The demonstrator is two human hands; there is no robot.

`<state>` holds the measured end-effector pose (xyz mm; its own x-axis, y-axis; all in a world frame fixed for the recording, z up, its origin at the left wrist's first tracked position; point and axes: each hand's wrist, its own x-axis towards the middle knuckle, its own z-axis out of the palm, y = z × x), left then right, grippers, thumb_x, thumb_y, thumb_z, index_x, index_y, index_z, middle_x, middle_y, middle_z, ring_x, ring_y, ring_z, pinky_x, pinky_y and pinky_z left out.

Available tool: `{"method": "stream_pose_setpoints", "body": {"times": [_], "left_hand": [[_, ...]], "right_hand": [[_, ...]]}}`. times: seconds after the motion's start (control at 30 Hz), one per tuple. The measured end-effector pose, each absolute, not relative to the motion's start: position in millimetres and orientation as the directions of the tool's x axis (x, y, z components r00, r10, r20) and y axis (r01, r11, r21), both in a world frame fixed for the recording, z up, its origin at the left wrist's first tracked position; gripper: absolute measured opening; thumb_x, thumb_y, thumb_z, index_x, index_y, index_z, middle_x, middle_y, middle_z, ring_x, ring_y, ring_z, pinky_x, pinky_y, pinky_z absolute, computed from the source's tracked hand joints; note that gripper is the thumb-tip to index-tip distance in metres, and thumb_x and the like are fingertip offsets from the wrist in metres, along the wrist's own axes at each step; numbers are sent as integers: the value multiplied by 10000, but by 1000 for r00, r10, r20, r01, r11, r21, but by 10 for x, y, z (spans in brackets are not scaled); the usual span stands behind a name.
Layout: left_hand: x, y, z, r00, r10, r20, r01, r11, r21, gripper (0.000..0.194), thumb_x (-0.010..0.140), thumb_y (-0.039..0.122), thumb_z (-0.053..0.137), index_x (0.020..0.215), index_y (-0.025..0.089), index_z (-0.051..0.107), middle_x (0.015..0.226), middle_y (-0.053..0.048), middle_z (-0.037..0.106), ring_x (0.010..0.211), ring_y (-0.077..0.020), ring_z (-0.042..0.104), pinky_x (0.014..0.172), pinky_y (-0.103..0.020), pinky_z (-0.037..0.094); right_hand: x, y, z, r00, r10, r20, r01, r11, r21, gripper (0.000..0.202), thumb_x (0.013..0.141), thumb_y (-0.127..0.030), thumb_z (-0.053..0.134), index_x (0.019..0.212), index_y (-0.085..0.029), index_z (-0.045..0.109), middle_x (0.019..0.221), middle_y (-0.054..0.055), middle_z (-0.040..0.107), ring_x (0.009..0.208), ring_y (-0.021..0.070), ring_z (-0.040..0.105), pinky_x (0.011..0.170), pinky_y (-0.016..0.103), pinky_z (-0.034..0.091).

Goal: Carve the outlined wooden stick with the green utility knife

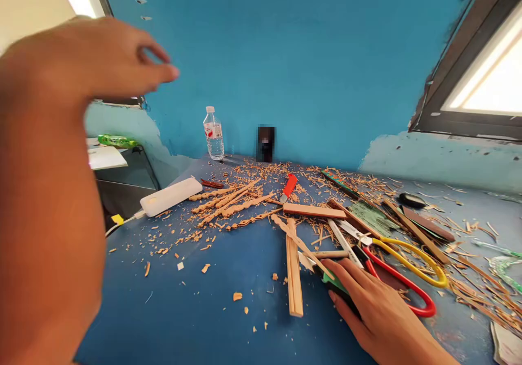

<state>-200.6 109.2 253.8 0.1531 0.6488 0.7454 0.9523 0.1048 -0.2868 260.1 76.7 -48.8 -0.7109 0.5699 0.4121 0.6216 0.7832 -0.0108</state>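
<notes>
My left hand (118, 60) is raised in the air at the upper left, thumb and fingers curved towards each other with a small gap and nothing visible in it. Low on the right, my right hand (367, 299) is closed round a green and black handled tool (340, 289) lying on the blue table (183, 310). Just left of it a flat wooden stick (294, 278) points towards me, with a thin carved stick (304, 245) crossing over it. Scissors (408, 261) with red and yellow handles lie beside my right hand.
Several carved wooden sticks (232, 199) lie mid-table among shavings, near a red-handled cutter (289, 187). A white power strip (171, 196) is at the left, a water bottle (214, 136) by the wall. A dark oval object (411, 200) sits at the right.
</notes>
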Motion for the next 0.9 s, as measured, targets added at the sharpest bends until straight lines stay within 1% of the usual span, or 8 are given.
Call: {"method": "stream_pose_setpoints", "body": {"times": [0.07, 0.13, 0.2, 0.23, 0.43, 0.57, 0.77, 0.9], "left_hand": [[-1357, 993, 2268, 144, 644, 751, 982, 0, -188, 840, 976, 656, 307, 1235, -42, 696, 846, 31, 631, 985, -274, 768, 844, -474, 472], [-834, 931, 1819, 217, 669, 711, 976, -166, -141, 553, 1073, 448, 376, 1253, 35, 696, 916, 16, 696, 966, -177, 760, 863, -383, 512], [-536, 904, 1286, 396, 711, 581, 911, -385, -149, 186, 1044, 253, 635, 1171, 170, 742, 1070, -22, 767, 925, -168, 750, 839, -367, 607], [-473, 898, 1020, 467, 717, 518, 872, -471, -134, 135, 1038, 209, 665, 1143, 180, 745, 1093, -32, 773, 885, -172, 753, 796, -361, 640], [-569, 912, -40, 621, 692, 369, 752, -658, -32, 402, 990, 86, 715, 1378, 176, 657, 1394, -111, 711, 1243, -286, 721, 1029, -510, 651], [-492, 983, -236, 659, 657, 368, 714, -700, -29, 500, 993, 73, 701, 1465, 206, 605, 1524, -123, 634, 1403, -336, 621, 1118, -588, 590], [-457, 1036, -213, 699, 600, 390, 674, -735, -77, 244, 1008, 114, 705, 1246, 168, 716, 1279, -80, 756, 1212, -265, 729, 1046, -510, 631], [-767, 1044, -64, 620, 639, 456, 749, -655, -101, 319, 1011, 133, 707, 1326, 179, 688, 1394, -106, 707, 1284, -296, 693, 1067, -543, 618]], "right_hand": [[2619, 755, -514, -681, 617, 396, 648, 759, -67, 389, 1090, -293, 454, 1440, -201, 596, 1235, 111, 782, 993, 257, 816, 757, 384, 691], [2638, 742, -528, -648, 666, 370, 680, 724, -113, 397, 1100, -316, 443, 1452, -211, 592, 1217, 116, 777, 955, 260, 816, 726, 384, 680], [2645, 728, -512, -631, 702, 331, 700, 699, -146, 405, 1102, -323, 427, 1460, -219, 587, 1213, 118, 768, 926, 266, 810, 700, 391, 666], [2643, 722, -492, -630, 714, 306, 704, 691, -163, 409, 1100, -318, 422, 1463, -222, 583, 1220, 118, 761, 924, 266, 805, 701, 394, 659], [2602, 680, -341, -673, 706, 221, 660, 708, -252, 400, 1058, -238, 452, 1423, -242, 615, 1208, 95, 727, 956, 244, 772, 781, 393, 632], [2605, 634, -296, -738, 633, 235, 579, 772, -263, 433, 1052, -214, 495, 1460, -309, 605, 1241, 76, 715, 965, 212, 757, 798, 346, 618], [2612, 604, -300, -772, 538, 338, 506, 842, -186, 437, 1056, -209, 499, 1471, -299, 601, 1227, 83, 744, 947, 218, 775, 773, 327, 629], [2613, 617, -312, -789, 506, 348, 488, 861, -146, 428, 1064, -221, 501, 1475, -279, 606, 1218, 92, 760, 944, 222, 788, 747, 302, 634]]}}
